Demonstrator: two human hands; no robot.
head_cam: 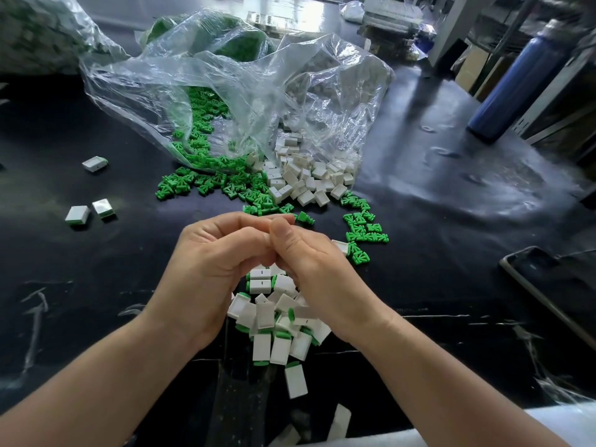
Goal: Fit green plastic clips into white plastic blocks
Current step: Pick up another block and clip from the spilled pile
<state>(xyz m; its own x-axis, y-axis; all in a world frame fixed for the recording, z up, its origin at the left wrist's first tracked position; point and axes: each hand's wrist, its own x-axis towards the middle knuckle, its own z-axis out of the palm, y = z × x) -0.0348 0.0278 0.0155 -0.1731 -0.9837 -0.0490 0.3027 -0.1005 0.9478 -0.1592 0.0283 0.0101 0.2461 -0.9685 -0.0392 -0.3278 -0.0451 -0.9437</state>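
My left hand (209, 262) and my right hand (312, 262) are pressed together above the black table (435, 195), fingers curled and thumbs meeting. A sliver of a green clip (292, 216) shows at the left fingertips. The end of a white block (341, 246) sticks out past the right hand's far side; the rest of the grip is hidden. Under my wrists lies a pile of white blocks with green clips fitted (277, 321). Farther away, loose green clips (222, 182) and empty white blocks (303, 182) spill from a clear plastic bag (225, 75).
More green clips (366, 229) lie right of my hands. Three fitted blocks (77, 215) sit apart at the left. A second bag (38, 33) is at the back left, a blue bottle (512, 79) at the back right, and a dark phone (548, 285) at the right edge.
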